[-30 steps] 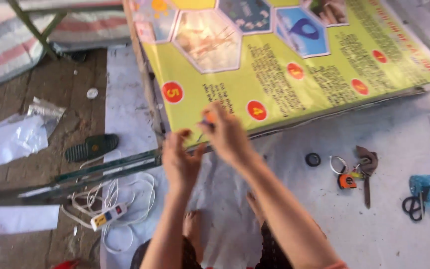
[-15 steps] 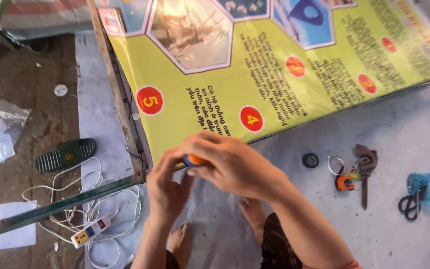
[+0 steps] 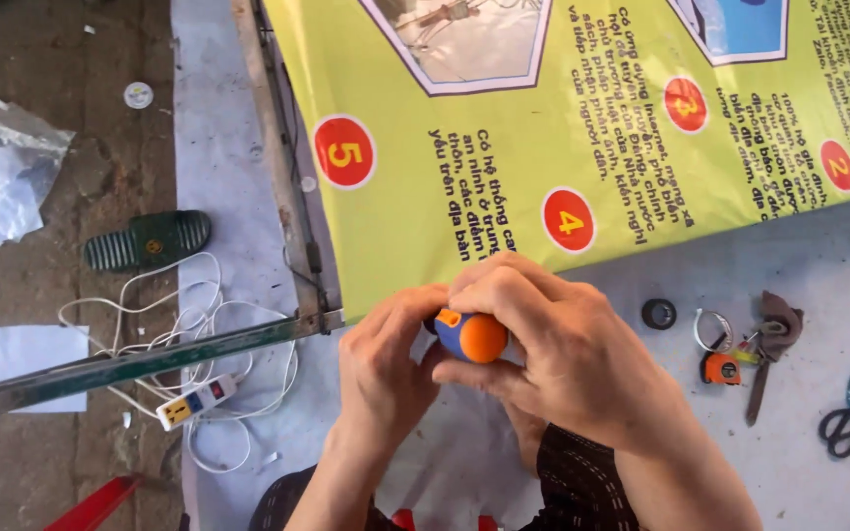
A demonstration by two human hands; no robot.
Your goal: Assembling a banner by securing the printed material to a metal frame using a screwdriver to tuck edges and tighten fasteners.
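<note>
While your eyes drop to the floor, the far left shows a crumpled clear plastic sheet (image 3: pixel 7 182) on the bare concrete, and just right of it a dark green ribbed rubber sandal (image 3: pixel 147 240). Below that, a white power strip with coloured switches (image 3: pixel 197 400) lies in its own tangle of white cord, and a long green metal bar (image 3: pixel 130 366) runs across the top of the cord toward the frame corner. Moving in, your left hand (image 3: pixel 383 379) is curled, thumb and fingers pressed against the blue collar of the orange-and-blue round-ended tool handle (image 3: pixel 471 335). Your right hand (image 3: pixel 553 349) wraps over that same handle from above, fingers closed around it, right at the lower edge of the big yellow-green printed banner (image 3: pixel 504 147). Whatever sits at the working end is hidden under your fingers. Further right, on the grey sheet, a small black ring (image 3: pixel 658 314), then an orange tape measure (image 3: pixel 721 368), and at the edge, black-handled scissors (image 3: pixel 843 428) on a scrap of blue plastic.
</note>
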